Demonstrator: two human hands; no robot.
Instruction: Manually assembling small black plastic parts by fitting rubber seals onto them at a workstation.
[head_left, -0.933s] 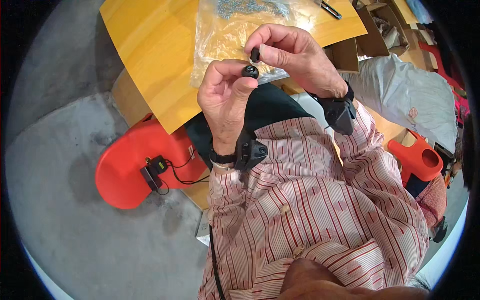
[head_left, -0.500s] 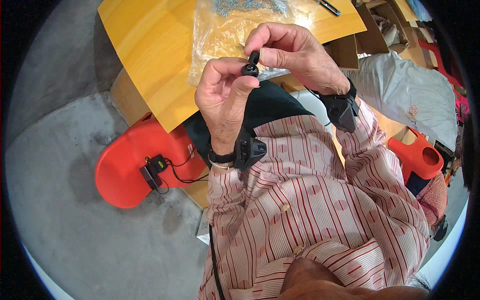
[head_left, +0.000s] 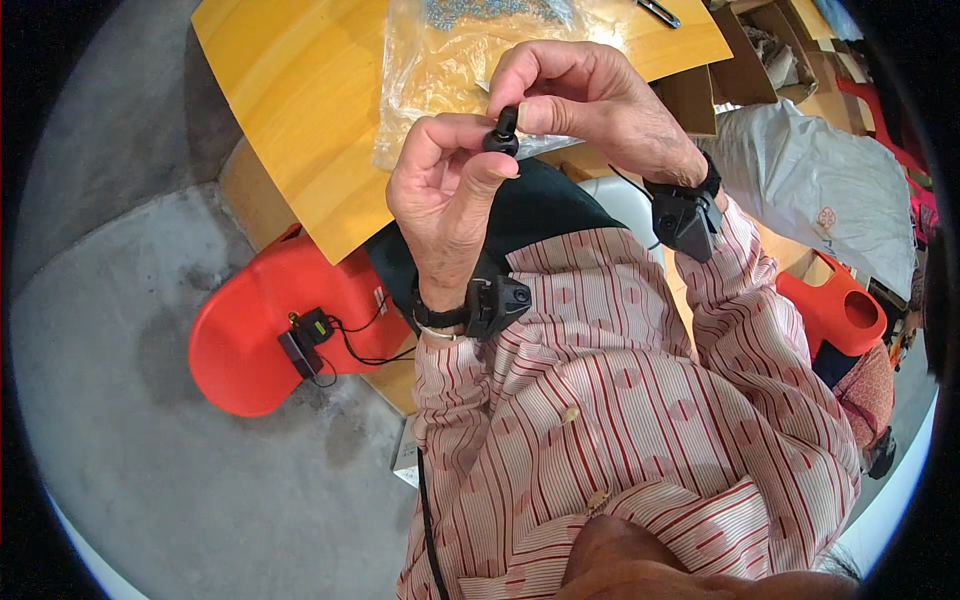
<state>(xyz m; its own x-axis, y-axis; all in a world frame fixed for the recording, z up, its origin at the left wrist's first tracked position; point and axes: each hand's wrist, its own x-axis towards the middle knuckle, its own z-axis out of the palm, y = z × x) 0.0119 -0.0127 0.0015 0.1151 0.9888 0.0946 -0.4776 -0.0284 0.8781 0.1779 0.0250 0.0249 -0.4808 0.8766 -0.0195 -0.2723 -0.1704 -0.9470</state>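
Between thumb and forefinger, my left hand (head_left: 447,190) pinches a small round black part (head_left: 499,145). My right hand (head_left: 590,105) grips a short black cylindrical piece (head_left: 508,121) by its upper end. The lower end of that piece meets the top of the round part, and the two look lined up. How far one sits inside the other cannot be made out. Both hands are raised over the near edge of the yellow table, in front of a clear plastic bag (head_left: 405,95) holding many small metal pieces (head_left: 490,12).
The yellow wooden table (head_left: 290,110) lies under the bag, with a dark pen-like tool (head_left: 659,13) at its far edge. Cardboard boxes (head_left: 690,100) and a white sack (head_left: 815,180) stand on the right. A red stool (head_left: 235,345) at left carries a small black device (head_left: 303,345) with cables.
The black cylindrical piece has gone from tilted to more upright over the round part. My hands have otherwise barely shifted.
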